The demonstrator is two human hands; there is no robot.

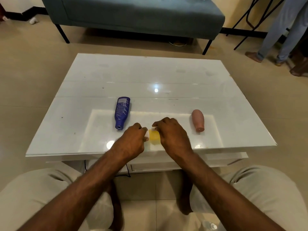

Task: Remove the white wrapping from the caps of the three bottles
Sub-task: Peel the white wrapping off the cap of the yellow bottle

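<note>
A small yellow bottle sits between my two hands near the table's front edge. My left hand has its fingers curled round the bottle's white-wrapped cap end. With its fingertips, my right hand pinches a loose strip of white wrapping just above the bottle. A blue bottle lies on its side to the left, bare cap toward me. To the right lies a pink bottle, its cap also bare and toward me.
The white glossy table carries a small white scrap near its front right edge. A grey sofa stands behind the table. A person's legs are at the back right. My knees are below the table edge.
</note>
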